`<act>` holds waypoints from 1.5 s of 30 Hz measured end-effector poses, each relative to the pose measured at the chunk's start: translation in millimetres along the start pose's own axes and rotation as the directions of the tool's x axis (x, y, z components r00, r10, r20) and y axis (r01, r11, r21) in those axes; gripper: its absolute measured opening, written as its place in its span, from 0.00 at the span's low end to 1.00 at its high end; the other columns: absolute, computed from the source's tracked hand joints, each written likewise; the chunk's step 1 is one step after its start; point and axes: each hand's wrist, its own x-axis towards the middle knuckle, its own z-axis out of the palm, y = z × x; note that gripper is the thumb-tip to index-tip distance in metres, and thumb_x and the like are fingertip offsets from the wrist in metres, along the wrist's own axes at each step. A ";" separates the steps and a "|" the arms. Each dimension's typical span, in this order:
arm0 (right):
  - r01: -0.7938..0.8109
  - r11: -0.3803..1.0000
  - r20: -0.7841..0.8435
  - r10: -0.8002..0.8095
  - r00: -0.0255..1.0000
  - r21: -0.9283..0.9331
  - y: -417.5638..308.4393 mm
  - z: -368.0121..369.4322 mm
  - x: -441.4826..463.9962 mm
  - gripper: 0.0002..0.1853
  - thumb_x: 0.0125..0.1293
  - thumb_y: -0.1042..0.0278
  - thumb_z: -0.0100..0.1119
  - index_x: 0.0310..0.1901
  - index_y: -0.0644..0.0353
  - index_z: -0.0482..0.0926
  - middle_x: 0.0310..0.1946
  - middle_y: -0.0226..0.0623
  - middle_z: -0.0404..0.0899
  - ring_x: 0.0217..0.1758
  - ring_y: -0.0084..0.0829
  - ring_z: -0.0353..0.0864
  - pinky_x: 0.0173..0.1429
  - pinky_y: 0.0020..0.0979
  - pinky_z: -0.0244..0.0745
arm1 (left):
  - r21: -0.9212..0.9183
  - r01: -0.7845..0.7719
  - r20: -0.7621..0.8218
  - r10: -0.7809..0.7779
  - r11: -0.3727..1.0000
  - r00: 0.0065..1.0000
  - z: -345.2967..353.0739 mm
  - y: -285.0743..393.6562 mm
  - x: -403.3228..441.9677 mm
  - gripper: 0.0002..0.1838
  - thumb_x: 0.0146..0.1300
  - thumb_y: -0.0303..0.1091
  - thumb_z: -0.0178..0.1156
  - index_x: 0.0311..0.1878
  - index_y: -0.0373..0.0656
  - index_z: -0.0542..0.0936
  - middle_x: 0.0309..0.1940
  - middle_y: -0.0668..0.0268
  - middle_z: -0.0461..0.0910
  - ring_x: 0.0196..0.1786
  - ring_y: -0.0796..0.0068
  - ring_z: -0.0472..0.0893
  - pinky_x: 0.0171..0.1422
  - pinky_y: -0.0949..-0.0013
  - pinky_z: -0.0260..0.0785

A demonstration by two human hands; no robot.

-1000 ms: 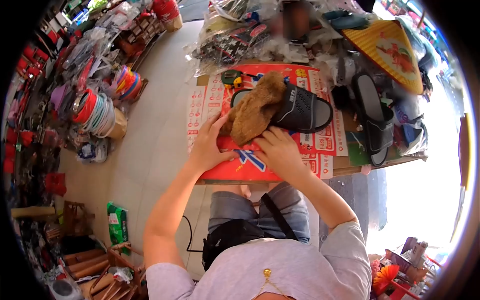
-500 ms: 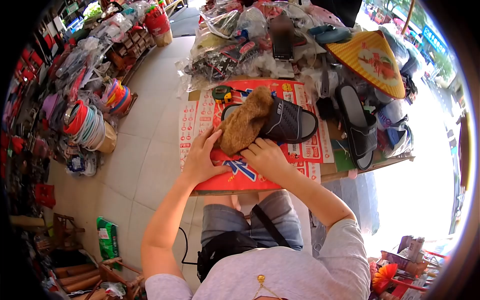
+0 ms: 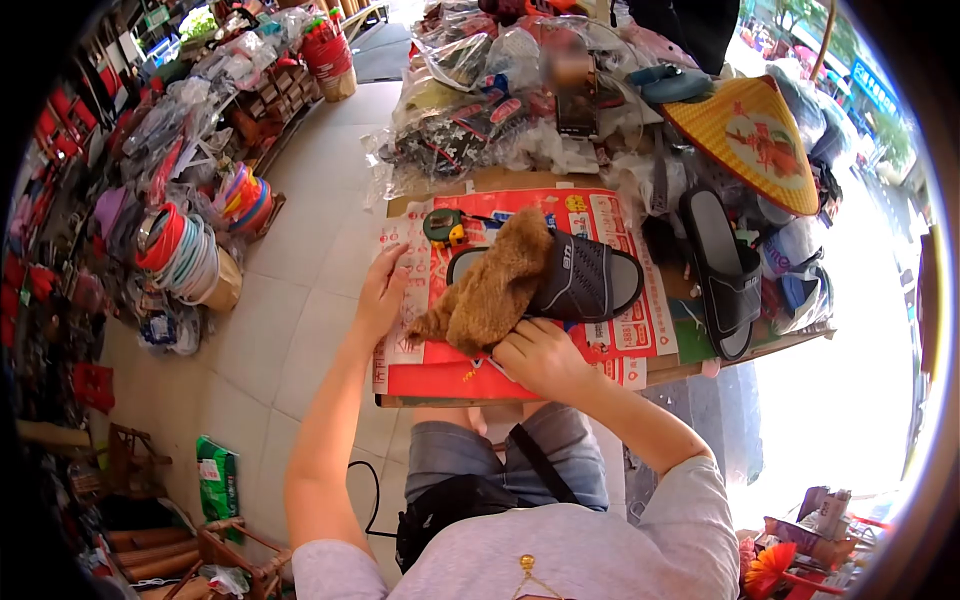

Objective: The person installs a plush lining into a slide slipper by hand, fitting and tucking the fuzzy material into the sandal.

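A brown furry piece of cloth [image 3: 492, 290] lies across the left part of a black slide sandal [image 3: 578, 275] in front of me, its tip trailing to the lower left. My right hand [image 3: 545, 358] has curled fingers at the cloth's lower edge and appears to pinch it. Off to the left, my left hand [image 3: 381, 292] rests by the left edge of the red printed sheet [image 3: 415, 378], fingers stretched out and holding nothing. Above the cloth sits a yellow and black tape measure [image 3: 445, 228]. The matching black slide [image 3: 722, 270] lies to the right.
Plastic-wrapped goods [image 3: 450, 120] pile up behind the sheet, beside a phone-like black object [image 3: 577, 108]. A yellow conical hat [image 3: 750, 140] lies at the back right. Basins and buckets [image 3: 180, 250] stand on the left floor, with a green packet [image 3: 217, 480] nearer.
My left hand has moved away from the furry cloth to the sheet's left edge. The cloth's lower end now extends further left. My right hand stays at its lower edge.
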 end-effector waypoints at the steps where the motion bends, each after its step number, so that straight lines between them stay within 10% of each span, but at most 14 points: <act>1: 0.003 1.000 0.000 -0.003 1.000 0.000 -3.7 -2.2 -1.6 0.06 0.56 0.64 0.58 0.34 0.53 0.74 0.31 0.30 0.77 0.41 0.32 0.79 0.49 0.34 0.76 | -0.026 0.016 -0.032 -0.017 1.000 0.999 2.0 -4.9 0.0 0.28 0.70 0.49 0.58 0.66 0.40 0.75 0.66 0.47 0.73 0.72 0.50 0.69 0.75 0.56 0.58; 11: 0.038 0.999 0.126 -0.042 0.991 0.037 -28.7 -6.7 -1.5 0.07 0.51 0.66 0.62 0.33 0.53 0.77 0.32 0.28 0.78 0.42 0.30 0.80 0.47 0.32 0.76 | 0.404 -0.079 0.016 0.079 0.911 0.997 4.7 14.9 -4.5 0.35 0.65 0.46 0.65 0.72 0.41 0.69 0.73 0.44 0.64 0.76 0.43 0.62 0.78 0.51 0.54; 14: 0.019 0.962 -0.052 -0.005 0.999 0.273 -16.7 -19.9 -12.7 0.17 0.49 0.63 0.65 0.42 0.56 0.79 0.41 0.33 0.82 0.52 0.35 0.80 0.56 0.35 0.76 | 0.444 -0.057 -0.026 0.077 0.894 0.997 3.6 24.2 2.3 0.35 0.64 0.43 0.66 0.71 0.41 0.69 0.70 0.44 0.67 0.75 0.42 0.62 0.77 0.50 0.56; 19: -0.241 0.969 -0.159 0.229 0.960 -0.061 7.8 -56.4 -1.7 0.35 0.51 0.54 0.74 0.63 0.48 0.75 0.68 0.45 0.69 0.71 0.46 0.66 0.72 0.56 0.59 | 0.301 -0.177 0.040 0.174 0.937 0.984 17.3 13.8 43.4 0.32 0.65 0.39 0.65 0.70 0.42 0.70 0.66 0.46 0.72 0.72 0.43 0.66 0.75 0.51 0.59; 33: -0.204 0.962 -0.087 0.191 0.978 -0.181 41.0 -38.4 -5.0 0.39 0.50 0.51 0.75 0.66 0.47 0.74 0.69 0.43 0.69 0.72 0.46 0.66 0.74 0.54 0.57 | 0.383 -0.118 -0.086 0.163 0.916 0.983 54.4 -5.8 87.5 0.25 0.65 0.40 0.65 0.66 0.50 0.76 0.65 0.48 0.72 0.65 0.42 0.72 0.70 0.53 0.66; 45: -0.304 0.910 -0.256 0.377 0.890 0.283 42.4 -57.2 14.8 0.33 0.58 0.65 0.73 0.65 0.58 0.73 0.66 0.47 0.71 0.65 0.52 0.71 0.67 0.48 0.67 | 0.271 -0.198 -0.030 0.214 0.942 0.976 48.5 9.9 80.5 0.29 0.63 0.36 0.66 0.67 0.46 0.72 0.60 0.53 0.75 0.61 0.48 0.74 0.66 0.55 0.68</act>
